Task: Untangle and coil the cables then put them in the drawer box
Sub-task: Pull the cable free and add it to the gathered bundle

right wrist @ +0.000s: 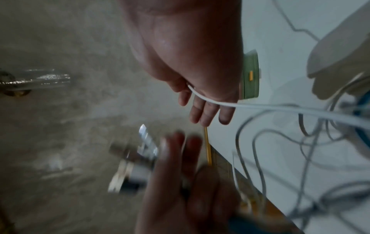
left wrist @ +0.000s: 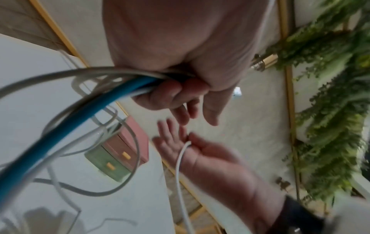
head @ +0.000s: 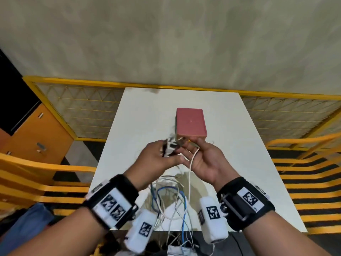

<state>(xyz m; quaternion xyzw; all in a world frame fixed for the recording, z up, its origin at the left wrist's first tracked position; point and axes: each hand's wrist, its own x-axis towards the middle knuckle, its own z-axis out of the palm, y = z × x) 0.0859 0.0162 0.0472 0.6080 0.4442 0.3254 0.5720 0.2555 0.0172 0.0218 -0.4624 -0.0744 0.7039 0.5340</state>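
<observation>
- The cables [head: 171, 198] are a loose tangle of thin white and grey strands with one thicker blue cable [left wrist: 66, 120] among them; they loop over one another with no tidy coil visible.
- The tangle lies on the near part of the white table [head: 249, 145] and spills over its near edge, hanging between the two forearms.
- The left hand [head: 156, 156] is raised above the table with its fingers curled round a bunch of strands; the left wrist view shows the blue cable and several white ones gathered together and running into the closed fingers [left wrist: 160, 96].
- From that fist the bundle's long axis runs down and toward the person, curving into wide loops over the tabletop.
- The left hand is motion-blurred in the head view, and something dark and white sits at its fingertips that is too smeared to name.
- The right hand [head: 204, 159] is palm up, its fingers nearly straight and relaxed; a single white cable [head: 191, 169] lies across it near the base of the fingers, draped rather than clasped.
- That white cable runs roughly lengthwise from the right hand's fingers down past the wrist into the tangle below.
- The drawer box [head: 190, 122] stands on the table beyond both hands, pink on top; the left wrist view shows a pink drawer front and a green drawer front [left wrist: 108, 164], each with an orange handle, both closed.
- The hands are close together, fingertips nearly meeting, just in front of the box.
</observation>
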